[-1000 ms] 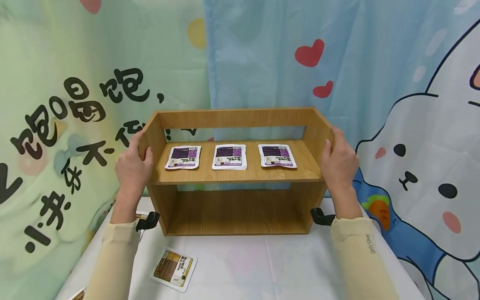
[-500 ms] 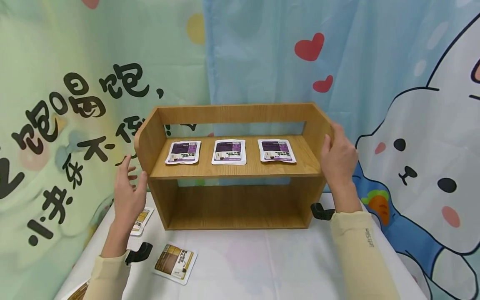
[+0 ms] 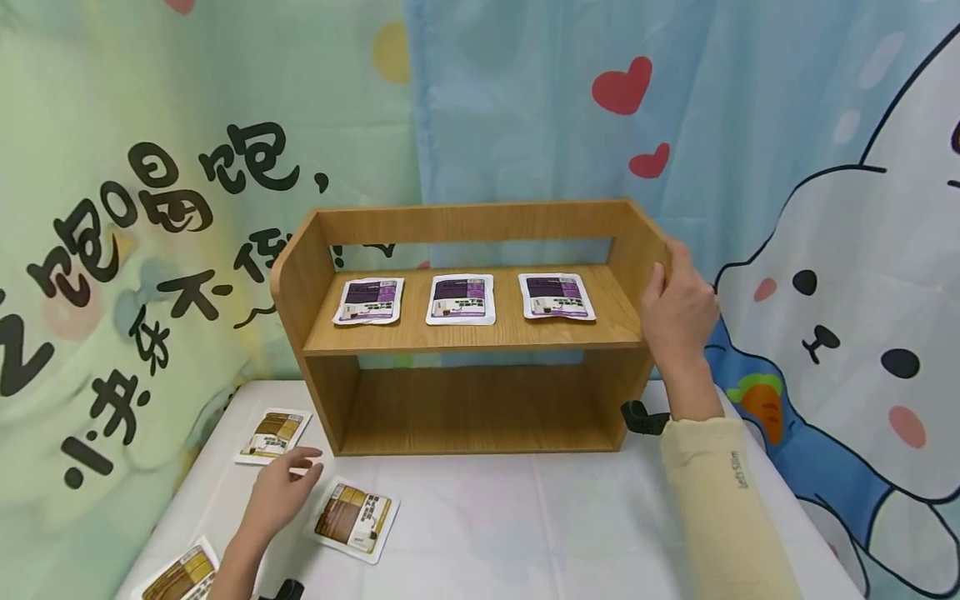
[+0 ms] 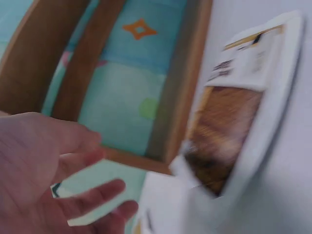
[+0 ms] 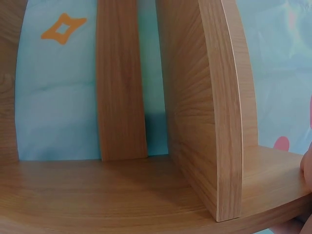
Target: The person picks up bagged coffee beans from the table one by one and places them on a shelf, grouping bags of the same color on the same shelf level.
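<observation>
At centre frame, the right hand [image 3: 677, 308] grasped the two-tier wooden shelf unit's [image 3: 480, 333] right side panel; lower left, the released left hand [image 3: 281, 493] hovered beside a brown-and-white flat sachet [image 3: 354, 518] on the white worktop [image 3: 540, 533].

Three purple packets [image 3: 460, 298] on the upper board; cartoon rabbit backdrop [image 3: 832, 275] behind.

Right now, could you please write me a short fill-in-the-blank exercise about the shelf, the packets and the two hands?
1. The upper board of the wooden shelf holds ___ purple packets.
2. The right hand grips the shelf's ___ side panel.
3. The left hand hovers over the white table between two ___ packets.
4. The shelf's lower compartment holds ___ packets.

Missing words: three; right; brown; no
</observation>
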`<state>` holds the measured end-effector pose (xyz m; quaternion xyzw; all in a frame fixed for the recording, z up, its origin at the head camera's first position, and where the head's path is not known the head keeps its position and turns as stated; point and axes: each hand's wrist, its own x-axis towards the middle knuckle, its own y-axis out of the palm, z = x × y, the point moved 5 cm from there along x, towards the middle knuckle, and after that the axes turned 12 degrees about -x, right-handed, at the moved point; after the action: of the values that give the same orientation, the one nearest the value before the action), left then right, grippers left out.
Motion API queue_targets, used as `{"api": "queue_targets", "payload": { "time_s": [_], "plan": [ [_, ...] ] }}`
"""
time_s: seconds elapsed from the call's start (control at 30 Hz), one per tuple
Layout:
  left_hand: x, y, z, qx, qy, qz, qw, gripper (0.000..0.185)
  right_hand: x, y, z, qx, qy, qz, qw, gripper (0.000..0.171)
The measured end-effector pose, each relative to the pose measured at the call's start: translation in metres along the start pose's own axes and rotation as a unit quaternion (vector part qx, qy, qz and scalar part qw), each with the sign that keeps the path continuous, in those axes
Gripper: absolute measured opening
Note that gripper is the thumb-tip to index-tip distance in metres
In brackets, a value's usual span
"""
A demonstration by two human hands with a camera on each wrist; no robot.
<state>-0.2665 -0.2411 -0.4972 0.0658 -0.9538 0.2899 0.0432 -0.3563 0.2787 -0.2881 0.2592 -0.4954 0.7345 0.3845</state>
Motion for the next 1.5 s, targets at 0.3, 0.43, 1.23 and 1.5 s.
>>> {"api": "queue_targets", "payload": {
  "time_s": [0.3,0.43,1.23,1.5],
  "plan": [
    [-0.018,0.028,0.02,0.088,-0.049,0.053,0.9935,0.063,-0.001,0.0,0.003,-0.009,0.0,0.003,1.0,0.036],
    [-0.021,0.037,0.029,0.099,-0.065,0.074,0.9901,0.072,-0.003,-0.001,0.004,-0.014,-0.001,-0.004,1.0,0.035],
    [-0.028,0.047,0.045,0.148,-0.112,0.061,0.9806,0.085,-0.007,0.004,0.004,0.006,-0.001,-0.018,1.0,0.034],
    [-0.022,0.052,0.035,0.069,-0.113,0.013,0.9911,0.074,-0.003,0.001,0.002,0.0,0.01,-0.031,0.999,0.034]
  ]
}}
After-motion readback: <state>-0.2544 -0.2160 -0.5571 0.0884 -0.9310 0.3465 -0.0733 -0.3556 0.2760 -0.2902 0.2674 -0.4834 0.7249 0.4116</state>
